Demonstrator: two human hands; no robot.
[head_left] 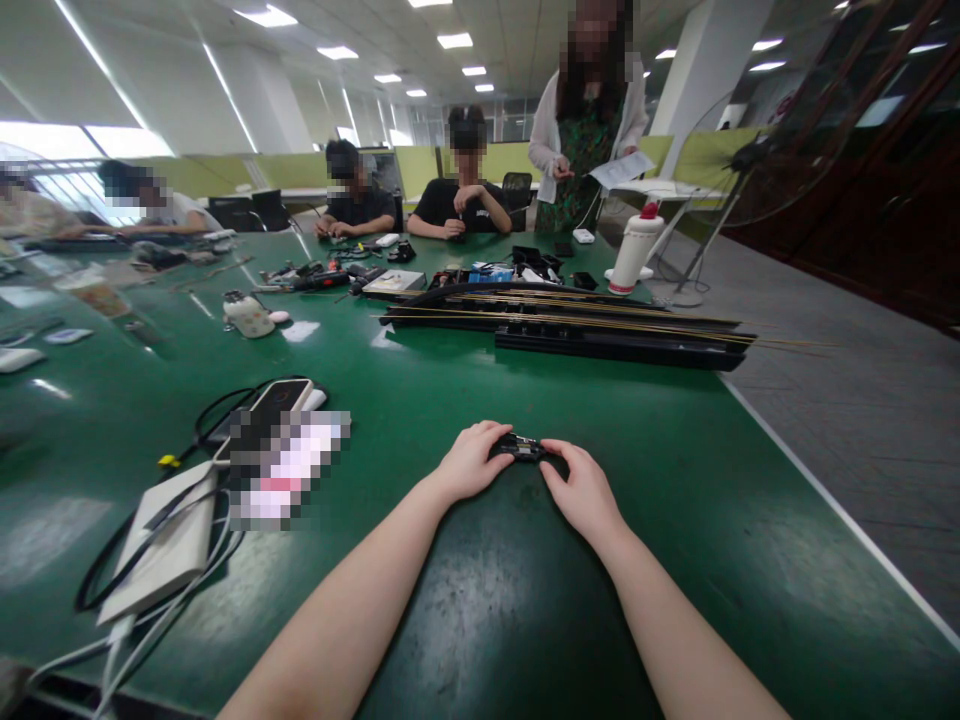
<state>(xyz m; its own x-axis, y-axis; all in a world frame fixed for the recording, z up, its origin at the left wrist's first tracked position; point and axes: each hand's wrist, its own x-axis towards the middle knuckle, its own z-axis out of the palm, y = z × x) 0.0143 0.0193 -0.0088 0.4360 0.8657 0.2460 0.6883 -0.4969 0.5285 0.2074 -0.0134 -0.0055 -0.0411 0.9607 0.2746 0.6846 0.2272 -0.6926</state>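
Between my two hands, low over the green table (465,395), is a small flat black object (523,449) with light, metallic-looking parts on its upper face. Its exact kind is too small to make out. My left hand (474,460) grips its left end, thumb in front and fingers behind. At the right end, my right hand (577,482) holds it in the same way, thumb toward me. The fingers partly cover both ends.
Long black strips (622,340) with thin brass-coloured rods lie across the table ahead. To the left are a phone (274,400), a white power bank (166,540) and tangled cables. A white bottle (630,255) stands at the far right. Several people sit or stand beyond.
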